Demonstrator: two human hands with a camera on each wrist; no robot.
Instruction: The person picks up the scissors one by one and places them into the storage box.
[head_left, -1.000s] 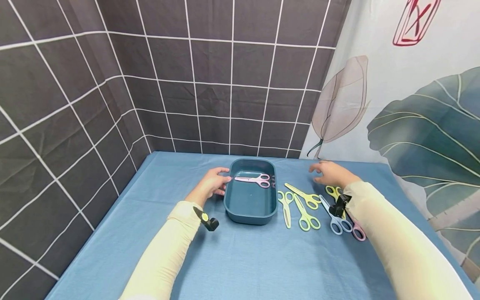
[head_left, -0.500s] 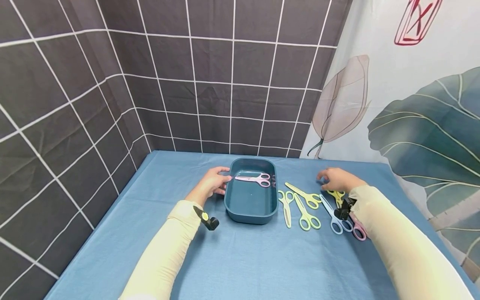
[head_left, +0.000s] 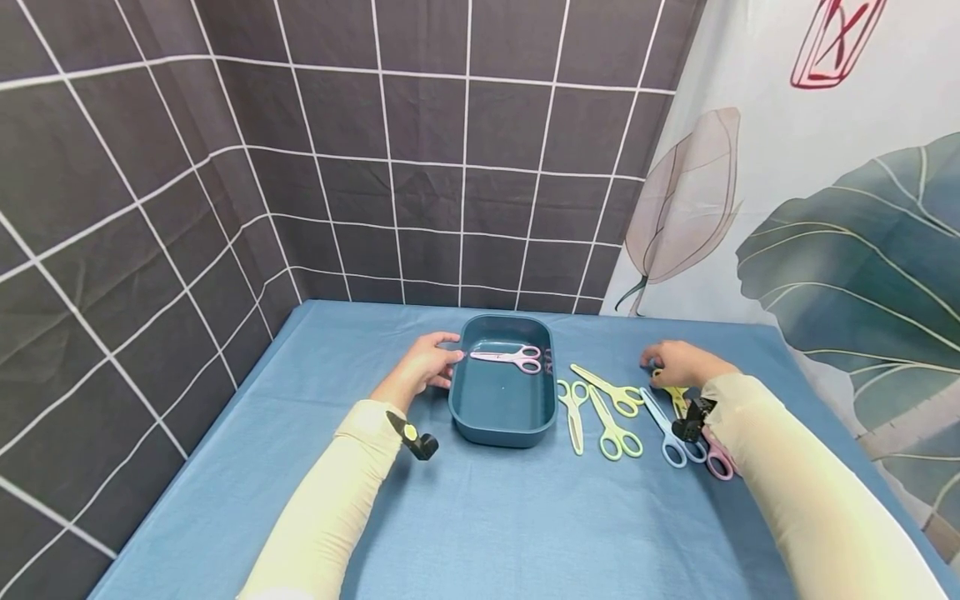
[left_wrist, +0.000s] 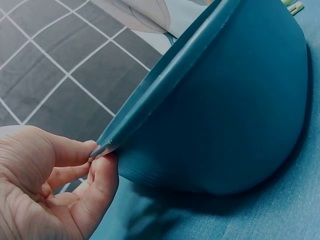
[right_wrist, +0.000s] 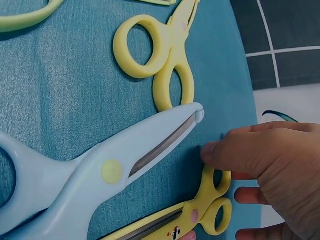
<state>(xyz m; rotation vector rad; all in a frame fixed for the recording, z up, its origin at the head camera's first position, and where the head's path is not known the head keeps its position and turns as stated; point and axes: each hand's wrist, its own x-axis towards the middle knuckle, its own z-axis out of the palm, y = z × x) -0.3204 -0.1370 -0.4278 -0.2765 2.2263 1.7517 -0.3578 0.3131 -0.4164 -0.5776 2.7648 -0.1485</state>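
My left hand [head_left: 426, 367] pinches the rim of a dark blue-green plastic box [head_left: 498, 412] between thumb and finger, as the left wrist view shows. Inside the box lie pink scissors [head_left: 513, 358]. My right hand [head_left: 686, 364] is at the handle end of yellow scissors [right_wrist: 200, 206] lying on the cloth. In the right wrist view its thumb is at one handle loop and the other fingers are spread beyond the loops, with no grip visible. Light blue scissors [right_wrist: 107, 155] lie beside them. Another pink pair [head_left: 718, 458] is partly hidden by the right sleeve.
Between box and right hand lie yellow scissors [head_left: 600, 383], green scissors [head_left: 603, 415] and pale yellow-green scissors [head_left: 576, 425]. A blue cloth [head_left: 480, 517] covers the table. Behind it hang a dark grid-patterned sheet [head_left: 420, 192] and a leaf-printed one [head_left: 825, 250].
My right hand has moved right and toward me, from beyond the scissors to the yellow pair's handles. The left hand stays at the box's rim.
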